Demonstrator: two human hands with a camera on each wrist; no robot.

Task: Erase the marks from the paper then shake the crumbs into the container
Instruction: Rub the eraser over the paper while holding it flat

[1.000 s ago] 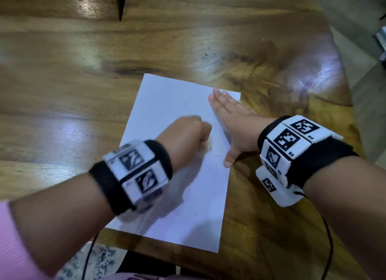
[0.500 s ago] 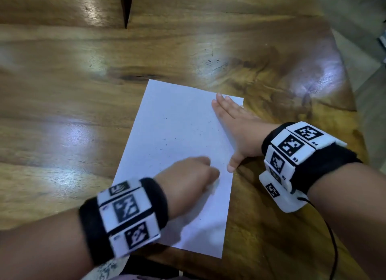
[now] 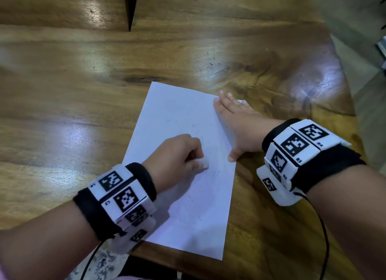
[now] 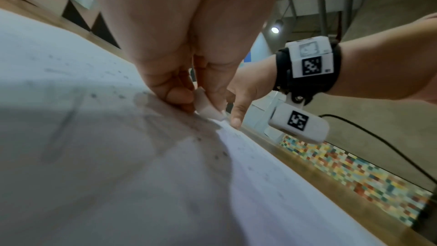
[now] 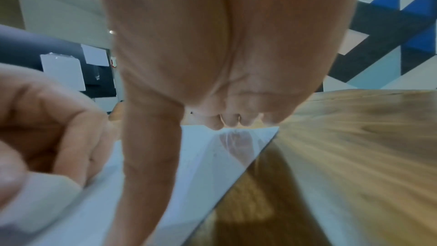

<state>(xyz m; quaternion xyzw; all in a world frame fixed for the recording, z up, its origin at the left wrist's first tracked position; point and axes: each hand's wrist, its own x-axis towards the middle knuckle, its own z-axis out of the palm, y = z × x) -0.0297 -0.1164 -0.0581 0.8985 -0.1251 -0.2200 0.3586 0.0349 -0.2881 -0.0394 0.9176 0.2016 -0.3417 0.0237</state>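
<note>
A white sheet of paper point(image 3: 167, 116) lies on the wooden table point(image 3: 83, 87), sprinkled with small dark eraser crumbs point(image 3: 217, 172). My left hand point(image 3: 177, 154) pinches a small white eraser point(image 3: 204, 162) and holds it against the middle of the sheet. The left wrist view shows the eraser point(image 4: 208, 108) pressed to the paper point(image 4: 118, 175) between thumb and fingers. My right hand point(image 3: 236, 120) lies flat with straight fingers on the sheet's right edge, holding it down. In the right wrist view the fingertips point(image 5: 232, 122) press on the paper's corner point(image 5: 212, 147). No container is in view.
The table's right edge point(image 3: 342, 74) curves away toward a grey floor. A dark notch point(image 3: 130, 10) cuts into the table at the far side. The near table edge point(image 3: 188, 263) is just below the sheet. A cable point(image 3: 321, 227) hangs from my right wristband.
My left hand has rubbed the eraser down the sheet toward me and back up to the middle. The right hand has stayed flat on the right edge. More crumbs show.
</note>
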